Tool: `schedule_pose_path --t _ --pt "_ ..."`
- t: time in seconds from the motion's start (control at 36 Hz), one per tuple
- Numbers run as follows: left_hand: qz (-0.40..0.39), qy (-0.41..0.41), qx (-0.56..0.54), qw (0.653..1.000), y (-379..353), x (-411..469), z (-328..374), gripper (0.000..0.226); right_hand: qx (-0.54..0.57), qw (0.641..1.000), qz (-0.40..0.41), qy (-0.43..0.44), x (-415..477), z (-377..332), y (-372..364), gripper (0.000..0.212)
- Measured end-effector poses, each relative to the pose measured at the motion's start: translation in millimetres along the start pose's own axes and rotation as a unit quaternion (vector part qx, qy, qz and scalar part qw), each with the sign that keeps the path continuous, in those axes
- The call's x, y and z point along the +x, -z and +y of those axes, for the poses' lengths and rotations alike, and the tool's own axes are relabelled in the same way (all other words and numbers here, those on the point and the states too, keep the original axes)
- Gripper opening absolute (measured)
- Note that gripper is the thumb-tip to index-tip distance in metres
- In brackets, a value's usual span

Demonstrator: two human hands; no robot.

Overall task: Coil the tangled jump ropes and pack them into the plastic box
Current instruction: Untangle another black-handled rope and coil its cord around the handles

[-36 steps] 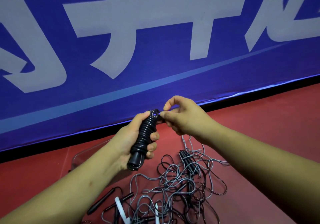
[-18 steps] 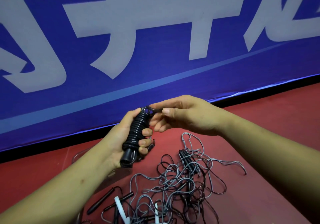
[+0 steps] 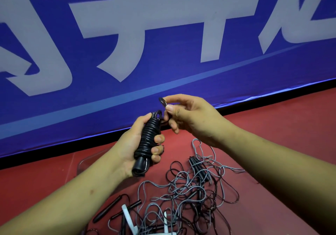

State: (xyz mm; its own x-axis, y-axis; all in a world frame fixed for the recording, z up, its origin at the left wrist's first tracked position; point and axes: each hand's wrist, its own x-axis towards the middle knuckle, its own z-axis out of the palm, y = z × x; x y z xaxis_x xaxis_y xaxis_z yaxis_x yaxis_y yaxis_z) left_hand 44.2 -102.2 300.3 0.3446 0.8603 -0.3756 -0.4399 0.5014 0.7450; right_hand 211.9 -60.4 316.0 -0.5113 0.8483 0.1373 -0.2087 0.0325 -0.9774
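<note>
My left hand (image 3: 138, 143) grips a black jump rope (image 3: 148, 140) wound tightly around its handles, held upright above the floor. My right hand (image 3: 189, 118) pinches the loose black rope end (image 3: 162, 101) between thumb and forefinger, just above the top of the bundle. Below my hands a tangle of grey and black ropes (image 3: 190, 193) lies on the red floor, with black handles (image 3: 107, 210) and white handles (image 3: 128, 218) at its near edge. The clear plastic box (image 3: 85, 163) shows faintly behind my left forearm, mostly hidden.
A blue banner (image 3: 163, 43) with large white characters stands upright along the floor right behind my hands. Red floor (image 3: 291, 125) stretches off to the right of the tangle.
My right hand has lifted the rope end up from the top of the bundle and shifted slightly right. The left hand keeps holding the wound rope in about the same place.
</note>
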Motion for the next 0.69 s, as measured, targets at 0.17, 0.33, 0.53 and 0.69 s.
schedule_pose_path --t 0.17,0.33,0.53,0.69 --pt "0.028 -0.044 -0.020 0.998 -8.2 -0.8 -0.3 0.037 -0.053 0.998 0.022 -0.017 2.7 -4.1 6.9 0.017" --pt "0.027 -0.057 -0.011 0.998 -9.6 2.0 -1.8 0.041 -0.168 0.985 0.026 -0.031 -0.8 -7.8 7.5 0.013" --pt "0.005 -0.059 0.043 0.997 -6.7 2.9 -5.0 0.041 -0.311 0.949 0.043 -0.010 -1.8 -13.6 7.4 0.014" --pt "0.085 -0.063 0.125 0.986 13.2 13.7 -4.2 0.062 -0.417 0.908 0.044 0.013 -1.1 -12.3 3.5 0.011"
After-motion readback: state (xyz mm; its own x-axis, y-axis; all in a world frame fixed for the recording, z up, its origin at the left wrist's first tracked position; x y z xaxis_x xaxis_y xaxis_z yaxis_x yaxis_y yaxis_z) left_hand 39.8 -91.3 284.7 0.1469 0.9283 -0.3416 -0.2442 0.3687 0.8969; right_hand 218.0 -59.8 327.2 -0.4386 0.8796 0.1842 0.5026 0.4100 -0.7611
